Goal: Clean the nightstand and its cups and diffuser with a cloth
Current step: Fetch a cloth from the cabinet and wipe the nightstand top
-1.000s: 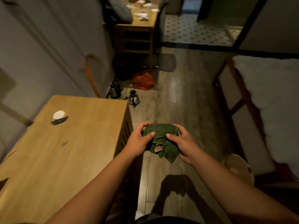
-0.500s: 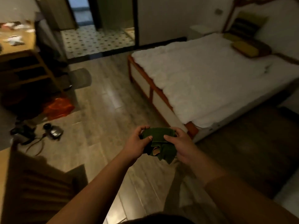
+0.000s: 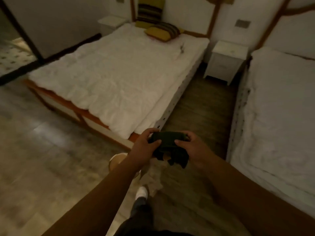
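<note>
While the left hand (image 3: pixel 144 147) and right hand (image 3: pixel 194 149) both grip the bunched dark green cloth (image 3: pixel 167 145) at lower centre of the frame, a white nightstand (image 3: pixel 225 60) stands between two beds at upper right.

No text, label or number seems legible in this dim, blurred view.

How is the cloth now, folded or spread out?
Folded, loosely. The green cloth is bunched into a thick wad between the left hand and right hand, loose ends hanging below.
</note>
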A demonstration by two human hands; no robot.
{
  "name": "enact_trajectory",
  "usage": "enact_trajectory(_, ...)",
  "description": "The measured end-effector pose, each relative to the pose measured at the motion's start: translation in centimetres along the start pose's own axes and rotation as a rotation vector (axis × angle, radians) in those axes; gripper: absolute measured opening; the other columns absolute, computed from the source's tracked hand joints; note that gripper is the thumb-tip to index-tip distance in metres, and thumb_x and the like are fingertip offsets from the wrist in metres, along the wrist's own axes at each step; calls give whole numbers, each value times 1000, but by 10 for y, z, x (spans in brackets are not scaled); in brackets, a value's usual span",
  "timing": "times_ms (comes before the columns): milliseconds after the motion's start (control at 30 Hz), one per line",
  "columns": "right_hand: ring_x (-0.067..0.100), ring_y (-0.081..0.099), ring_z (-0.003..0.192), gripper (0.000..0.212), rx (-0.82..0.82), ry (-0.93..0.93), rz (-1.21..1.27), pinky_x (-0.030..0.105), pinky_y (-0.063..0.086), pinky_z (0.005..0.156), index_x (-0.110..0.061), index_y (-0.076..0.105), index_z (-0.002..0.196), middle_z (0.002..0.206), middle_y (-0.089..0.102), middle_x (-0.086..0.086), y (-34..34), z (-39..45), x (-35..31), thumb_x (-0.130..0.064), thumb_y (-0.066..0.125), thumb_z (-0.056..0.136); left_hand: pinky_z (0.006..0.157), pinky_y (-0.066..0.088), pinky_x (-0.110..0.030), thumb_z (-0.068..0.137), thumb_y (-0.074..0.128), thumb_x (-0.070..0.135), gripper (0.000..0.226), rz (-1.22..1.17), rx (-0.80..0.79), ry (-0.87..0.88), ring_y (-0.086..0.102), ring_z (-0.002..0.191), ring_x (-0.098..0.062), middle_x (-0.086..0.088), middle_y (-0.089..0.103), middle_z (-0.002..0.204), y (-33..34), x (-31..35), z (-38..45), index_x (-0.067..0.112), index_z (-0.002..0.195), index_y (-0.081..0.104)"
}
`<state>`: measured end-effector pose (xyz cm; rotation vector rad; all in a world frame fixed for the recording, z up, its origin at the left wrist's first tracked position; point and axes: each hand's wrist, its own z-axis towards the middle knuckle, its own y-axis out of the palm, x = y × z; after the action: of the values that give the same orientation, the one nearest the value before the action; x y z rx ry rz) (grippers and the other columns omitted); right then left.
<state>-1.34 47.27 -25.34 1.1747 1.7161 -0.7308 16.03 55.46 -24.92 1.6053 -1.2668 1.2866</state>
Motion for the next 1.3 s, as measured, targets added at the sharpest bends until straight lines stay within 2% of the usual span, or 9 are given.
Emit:
enact_trajectory(133, 20, 73, 73, 20, 124, -14, -21, 33, 58, 55, -26, 65, 98, 98, 69, 7, -36, 54, -23, -14, 74, 84, 69, 61, -46, 91, 62, 10, 33, 17, -130, 12, 69, 93, -30, -11, 61, 115, 23, 18, 82, 41, 104, 60)
enact_trajectory(300, 27, 71, 88, 21, 239, -21, 0, 50, 59, 78, -24, 64, 102, 105, 69, 8, -64, 122, -60, -20, 74, 84, 82, 57, -51, 92, 61, 12, 31, 150, -271, 60, 65, 102, -28, -11, 61, 118, 40, 58, 188, 33, 114, 55)
enact_trajectory(467, 27, 70, 91, 19, 322, -45, -2, 50, 57, 84, -23, 63, 101, 104, 69, 8, -91, 183, -97, -22, 73, 85, 85, 56, -51, 92, 61, 13, 36, 206, -360, 67, 64, 105, -29, -10, 60, 120, 60, 93, 272, 26, 125, 54)
enact_trajectory(633, 25, 70, 92, 22, 376, -67, -3, 48, 58, 83, -20, 62, 105, 104, 68, 6, -141, 252, -126, -23, 73, 86, 81, 59, -48, 91, 63, 17, 37, 229, -374, 54, 64, 103, -26, -8, 59, 122, 106, 114, 365, 30, 125, 52)
enact_trajectory(800, 23, 71, 87, 19, 375, -52, 61, 44, 60, 77, -21, 63, 100, 100, 69, 6, -225, 347, -154, -20, 74, 85, 69, 61, -33, 91, 64, 15, 33, 226, -374, 45, 65, 98, -23, -7, 60, 119, 178, 133, 471, 36, 114, 52)
enact_trajectory(933, 23, 72, 83, 18, 344, -24, 81, 39, 60, 66, -21, 63, 99, 100, 69, 7, -281, 406, -183, -18, 74, 85, 79, 59, -46, 91, 64, 16, 35, 284, -331, 42, 64, 101, -27, -8, 59, 121, 227, 151, 535, 29, 121, 52)
enact_trajectory(1033, 16, 71, 79, 17, 334, -32, 36, 30, 58, 62, -26, 62, 95, 97, 68, 2, -329, 451, -214, -20, 74, 84, 77, 60, -44, 91, 64, 17, 34, 282, -313, 34, 65, 99, -26, -7, 60, 120, 267, 172, 588, 33, 118, 53)
enact_trajectory(1133, 20, 69, 88, 18, 307, -31, 13, 40, 60, 77, -27, 62, 95, 100, 68, 2, -365, 491, -244, -21, 74, 84, 67, 60, -31, 91, 65, 17, 33, 226, -327, 9, 67, 93, -21, -5, 61, 118, 294, 191, 634, 42, 108, 52)
enact_trajectory(1300, 30, 68, 93, 19, 299, 26, 50, 51, 59, 79, -22, 62, 100, 106, 66, 9, -408, 574, -280, -22, 73, 85, 73, 61, -37, 91, 64, 14, 35, 191, -309, -22, 66, 98, -24, -6, 58, 122, 328, 211, 726, 34, 118, 52)
